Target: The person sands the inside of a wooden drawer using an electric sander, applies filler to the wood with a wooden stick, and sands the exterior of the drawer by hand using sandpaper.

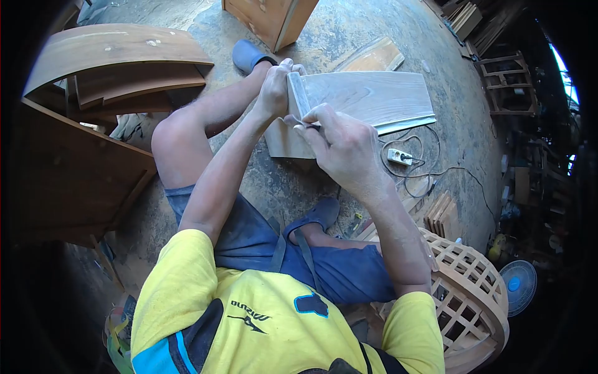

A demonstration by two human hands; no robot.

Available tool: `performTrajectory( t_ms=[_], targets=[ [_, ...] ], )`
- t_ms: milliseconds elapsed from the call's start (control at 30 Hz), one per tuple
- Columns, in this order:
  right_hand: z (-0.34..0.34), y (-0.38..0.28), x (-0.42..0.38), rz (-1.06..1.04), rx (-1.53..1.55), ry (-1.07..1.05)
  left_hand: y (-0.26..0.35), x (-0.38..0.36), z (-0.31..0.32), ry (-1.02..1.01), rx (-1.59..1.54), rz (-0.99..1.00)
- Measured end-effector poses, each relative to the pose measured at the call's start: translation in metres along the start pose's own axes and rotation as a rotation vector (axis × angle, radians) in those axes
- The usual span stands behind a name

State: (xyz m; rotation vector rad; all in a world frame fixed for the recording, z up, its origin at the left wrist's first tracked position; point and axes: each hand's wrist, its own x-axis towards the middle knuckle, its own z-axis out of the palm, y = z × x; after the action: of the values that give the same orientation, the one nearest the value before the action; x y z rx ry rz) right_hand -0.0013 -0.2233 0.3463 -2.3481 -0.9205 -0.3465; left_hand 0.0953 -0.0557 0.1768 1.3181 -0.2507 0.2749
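A pale wooden drawer-like piece (374, 96) lies in front of me, its narrow end edge turned towards my hands. My left hand (274, 90) is closed round the far corner of that end edge, thumb up. Pinched in my right hand (342, 140) is a small folded brown sheet that looks like sandpaper (291, 120), held at the near end of the same edge. The fingertips of my right hand are partly hidden behind its knuckles.
Curved wooden furniture (124, 47) stands close on the left, and a wooden cabinet (265, 15) stands ahead. A power strip (399, 156) with a trailing cord lies right of the piece. Near my right elbow are a wooden lattice frame (498, 305) and a blue fan (518, 287).
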Motion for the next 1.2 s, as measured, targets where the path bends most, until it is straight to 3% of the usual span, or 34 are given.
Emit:
performTrajectory(
  t_ms=[33,67,100,200,300,333,367,400,500,600,667,767,833,900,967,1033,1100,1200],
  targets=[
    [0.007,0.005,-0.006,-0.049,-0.038,-0.082,0.005,0.001,0.000,0.017,0.095,0.115],
    [0.009,0.007,-0.003,-0.105,-0.082,-0.169,0.006,0.002,-0.005,-0.039,0.007,-0.047],
    [0.013,0.011,0.013,-0.153,-0.088,-0.196,0.006,0.006,-0.006,0.010,0.000,-0.022],
    [0.036,0.023,0.054,-0.028,-0.178,-0.012,-0.025,-0.009,-0.006,0.121,0.410,0.318],
    [0.026,0.033,0.060,0.004,-0.062,-0.104,-0.059,-0.007,-0.012,0.234,0.803,0.728],
    [0.022,0.037,0.044,-0.039,0.008,-0.105,-0.023,-0.010,-0.010,0.058,0.605,0.469],
    [0.015,0.036,0.029,-0.046,0.001,-0.117,-0.026,-0.007,-0.011,0.072,0.597,0.468],
    [0.009,0.034,0.016,-0.031,0.026,-0.154,-0.030,-0.002,-0.015,-0.001,0.380,0.249],
    [0.013,0.034,0.029,-0.038,0.019,-0.198,-0.028,-0.010,-0.013,0.042,0.436,0.244],
    [0.038,0.037,0.059,-0.042,0.001,-0.072,-0.013,-0.005,-0.013,-0.060,0.278,0.250],
    [0.048,0.036,0.068,0.023,0.039,0.034,-0.036,-0.006,-0.018,-0.040,0.370,0.318],
    [0.024,0.025,0.025,-0.036,-0.065,-0.102,-0.054,-0.001,-0.025,-0.059,0.409,0.359],
    [0.011,0.019,0.015,-0.068,-0.073,-0.157,-0.060,-0.005,-0.017,0.089,0.663,0.609],
    [0.012,0.020,0.014,-0.050,-0.073,-0.176,-0.068,-0.008,-0.025,-0.127,0.492,0.076],
    [0.025,0.038,0.043,0.192,-0.093,0.105,-0.043,-0.011,-0.018,0.045,0.638,0.566],
    [0.027,0.040,0.052,0.234,-0.063,0.121,-0.042,-0.009,-0.016,0.000,0.548,0.321],
    [0.031,0.035,0.039,0.085,-0.094,0.020,-0.037,-0.012,-0.012,0.105,0.705,0.659],
    [0.012,0.029,0.009,0.122,-0.033,-0.066,-0.028,-0.008,-0.007,0.166,0.702,0.715]
  ],
)
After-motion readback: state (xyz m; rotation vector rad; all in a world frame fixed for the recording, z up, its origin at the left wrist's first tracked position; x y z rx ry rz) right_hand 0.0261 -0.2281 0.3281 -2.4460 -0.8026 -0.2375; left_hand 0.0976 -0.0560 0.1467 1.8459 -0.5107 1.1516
